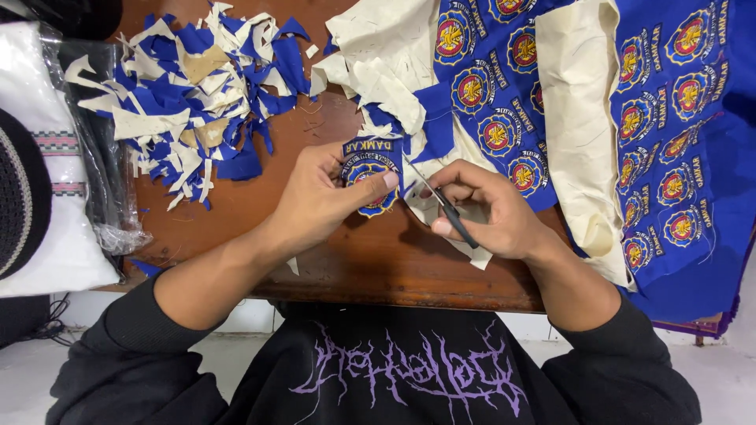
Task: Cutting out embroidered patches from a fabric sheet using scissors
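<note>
My left hand (pixel 319 197) pinches a blue embroidered patch (pixel 370 169) with a round yellow and red emblem, thumb on top of it. My right hand (pixel 492 212) grips a small pair of black scissors (pixel 449 208), their thin blades pointing up towards the patch's right edge. The patch still hangs on to a big sheet of blue cloth (pixel 669 142) with several like emblems and a cream backing (pixel 579 134), which spreads over the right half of the wooden table (pixel 378 260).
A heap of blue and cream cloth scraps (pixel 193 94) lies at the table's back left. At the left edge sit a clear plastic bag (pixel 106 157), a white folded cloth (pixel 67 236) and a dark round cap (pixel 20 197).
</note>
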